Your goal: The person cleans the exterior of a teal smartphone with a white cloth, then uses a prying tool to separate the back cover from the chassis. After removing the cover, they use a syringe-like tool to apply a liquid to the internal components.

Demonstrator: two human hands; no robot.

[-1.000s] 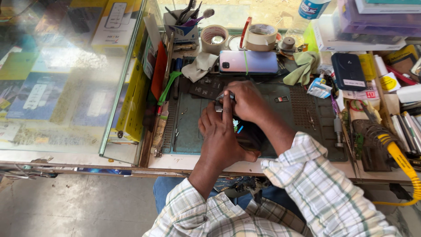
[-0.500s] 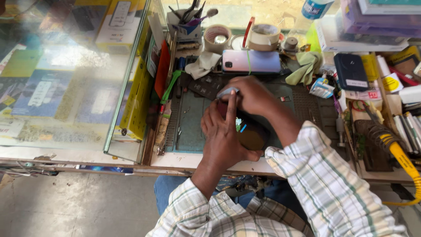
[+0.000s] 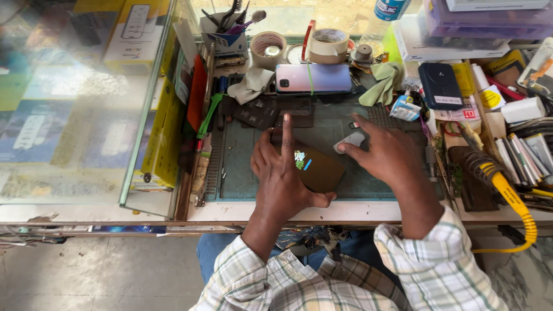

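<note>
The left hand is pressing flat, forefinger stretched out, on a dark brown phone lying on the green mat of the worktop. Just right of the phone, the right hand is pinching a small grey piece between its fingertips, apart from the left.

A cluttered workbench carries a green mat, phone, tape rolls.

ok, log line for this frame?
left hand: flat on brown phone | right hand: pinching small grey piece | surface: green mat
</note>
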